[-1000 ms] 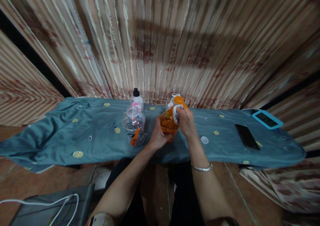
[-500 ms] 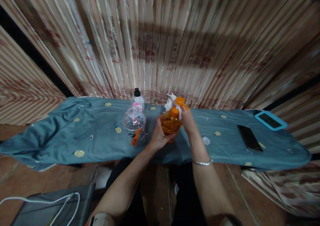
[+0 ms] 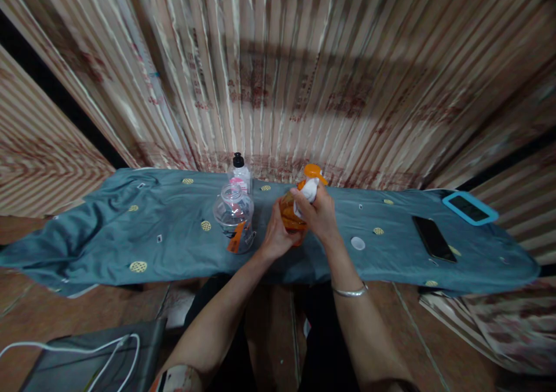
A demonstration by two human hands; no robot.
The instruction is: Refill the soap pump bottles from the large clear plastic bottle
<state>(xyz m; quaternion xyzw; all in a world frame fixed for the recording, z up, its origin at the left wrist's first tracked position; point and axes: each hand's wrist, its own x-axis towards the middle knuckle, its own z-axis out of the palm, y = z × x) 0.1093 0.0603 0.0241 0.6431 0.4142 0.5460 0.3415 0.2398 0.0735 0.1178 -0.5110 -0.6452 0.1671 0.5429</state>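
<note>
The right hand (image 3: 319,215) pinches a crumpled white cloth (image 3: 306,193) against the side of the orange plastic bottle with an orange cap (image 3: 292,213); the left hand (image 3: 277,235) wraps around that bottle's base, holding it above the teal patterned tablecloth (image 3: 130,235). Just left stands a clear lidded plastic jar (image 3: 233,215), with a small white round cap (image 3: 357,243) to the right.

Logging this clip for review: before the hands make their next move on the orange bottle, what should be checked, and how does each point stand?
1. Left hand grips the orange bottle at its body: ok.
2. Right hand presses a white cloth near the neck: ok.
3. Orange cap closed: cannot tell.
4. Clear empty bottle stands apart, upright: ok.
5. White lid and black phone lie clear of the hands on the blue cloth: ok.
</note>
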